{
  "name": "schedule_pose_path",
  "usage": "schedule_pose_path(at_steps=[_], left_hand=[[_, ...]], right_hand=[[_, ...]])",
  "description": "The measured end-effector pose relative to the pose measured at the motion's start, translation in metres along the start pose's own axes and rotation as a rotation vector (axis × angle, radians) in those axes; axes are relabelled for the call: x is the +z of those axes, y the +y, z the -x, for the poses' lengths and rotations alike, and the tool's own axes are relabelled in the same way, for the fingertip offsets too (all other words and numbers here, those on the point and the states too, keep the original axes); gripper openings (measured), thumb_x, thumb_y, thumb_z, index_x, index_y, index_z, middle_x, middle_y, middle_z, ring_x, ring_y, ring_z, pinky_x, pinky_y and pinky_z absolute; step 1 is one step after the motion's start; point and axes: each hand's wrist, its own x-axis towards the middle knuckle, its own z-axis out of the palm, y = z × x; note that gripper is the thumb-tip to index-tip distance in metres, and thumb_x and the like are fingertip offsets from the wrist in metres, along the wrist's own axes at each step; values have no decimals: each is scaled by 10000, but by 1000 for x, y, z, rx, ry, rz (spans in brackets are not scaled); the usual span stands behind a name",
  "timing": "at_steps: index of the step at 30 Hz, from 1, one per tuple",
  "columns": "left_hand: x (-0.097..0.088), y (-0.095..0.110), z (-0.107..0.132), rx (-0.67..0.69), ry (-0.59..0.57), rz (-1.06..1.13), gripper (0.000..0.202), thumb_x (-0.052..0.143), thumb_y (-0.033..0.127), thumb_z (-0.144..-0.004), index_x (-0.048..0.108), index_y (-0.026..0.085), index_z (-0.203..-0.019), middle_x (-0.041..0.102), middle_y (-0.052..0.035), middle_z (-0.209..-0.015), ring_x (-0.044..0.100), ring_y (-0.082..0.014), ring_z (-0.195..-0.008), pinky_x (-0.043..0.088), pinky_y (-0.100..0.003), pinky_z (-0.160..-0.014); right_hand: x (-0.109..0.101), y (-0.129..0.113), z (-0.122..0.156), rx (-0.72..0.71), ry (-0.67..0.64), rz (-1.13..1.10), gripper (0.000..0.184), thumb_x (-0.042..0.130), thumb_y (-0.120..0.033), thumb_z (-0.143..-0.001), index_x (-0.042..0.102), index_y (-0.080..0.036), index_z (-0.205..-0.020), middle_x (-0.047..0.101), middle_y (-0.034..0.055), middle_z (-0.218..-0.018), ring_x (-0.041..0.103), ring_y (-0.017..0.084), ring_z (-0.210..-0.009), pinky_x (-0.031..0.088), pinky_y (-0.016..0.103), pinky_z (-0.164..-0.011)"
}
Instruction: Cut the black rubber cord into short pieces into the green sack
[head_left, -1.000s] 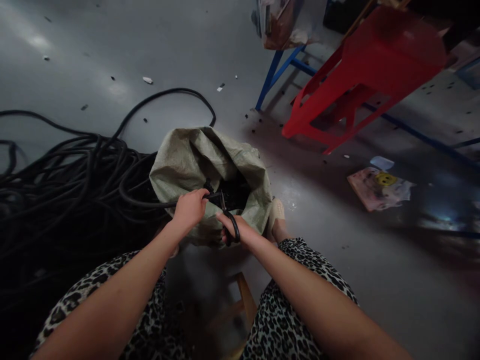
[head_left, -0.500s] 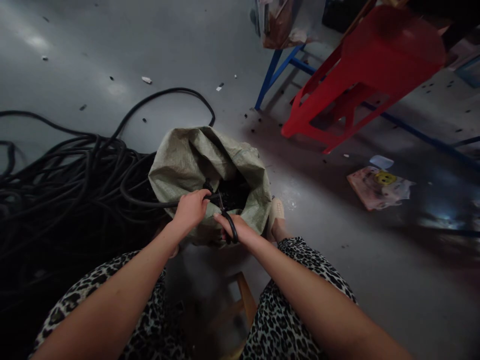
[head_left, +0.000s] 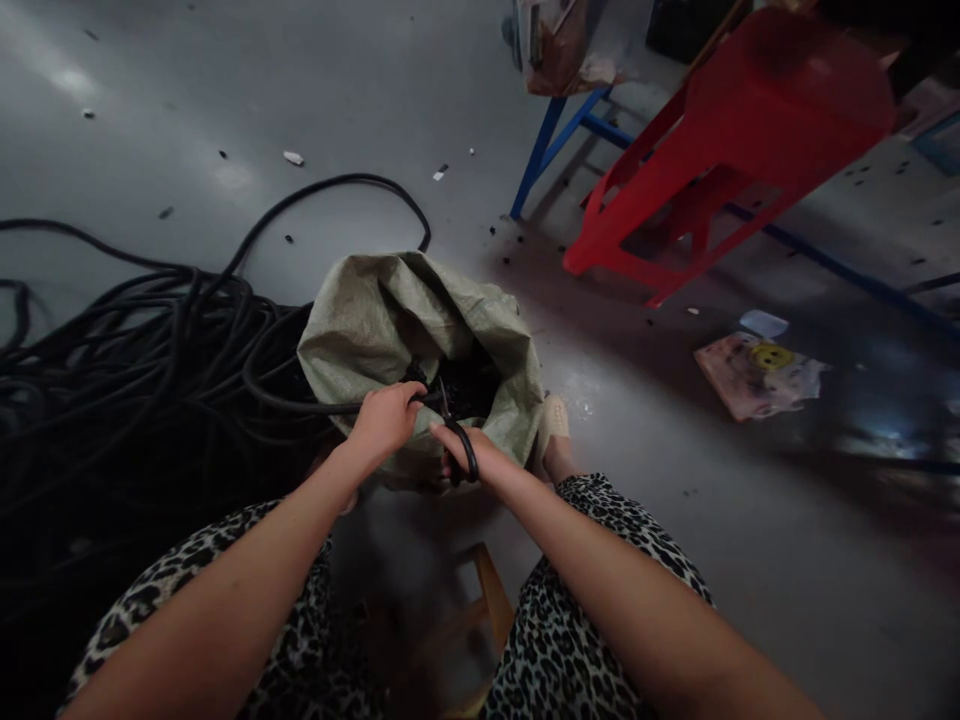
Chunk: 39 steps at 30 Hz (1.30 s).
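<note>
My left hand (head_left: 385, 420) is closed around a thick black rubber hose or cord (head_left: 300, 406), whose end points right over the mouth of a woven sack (head_left: 352, 320). In my right hand (head_left: 469, 450) is a pair of scissors (head_left: 471, 455) with black handles, the fingers wrapped through them. Their blades reach up beside the cord's end. Dark pieces (head_left: 469, 385) lie inside the sack, too shadowed to make out singly. The sack stands upright between my legs with its rim folded outward.
A large tangle of black cord (head_left: 135, 350) covers the floor at the left. A red plastic stool (head_left: 780, 120) and a blue metal frame (head_left: 544, 150) stand at upper right. A printed plastic bag (head_left: 757, 375) lies on the floor at right, and small scraps are scattered around.
My right hand and the scissors have shifted very slightly. The left hand has moved marginally right with the cord; the sack looks the same.
</note>
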Motion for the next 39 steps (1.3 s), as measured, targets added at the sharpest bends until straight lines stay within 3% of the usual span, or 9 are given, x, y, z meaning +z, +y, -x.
schedule_pose_path(at_steps=[15, 24, 39], left_hand=[[2, -1, -1, 35, -5, 21, 348, 444, 219, -858, 621, 225, -1158, 683, -33, -1149, 622, -198, -1045, 449, -292, -906], [4, -3, -2, 39, 7, 74, 341, 450, 239, -856, 631, 208, -1144, 685, -38, -1143, 630, -211, -1027, 460, -302, -912], [-1, -1, 0, 13, -6, -75, 335, 451, 233, -859, 629, 210, -1142, 693, -48, -1119, 627, -235, -1034, 457, -345, -898]], right_hand=[[2, 4, -1, 35, -4, -233, 434, 502, -547, -875, 538, -127, -772, 536, 5, -569, 515, 91, -423, 402, 173, -389], [2, -6, 7, 94, 24, -164, 540, 456, -672, -839, 486, -147, -714, 490, -14, -505, 485, 105, -356, 433, 218, -313], [-1, -6, 10, 194, 106, -169, 514, 491, -609, -860, 459, -150, -631, 421, -37, -444, 392, 63, -296, 333, 169, -262]])
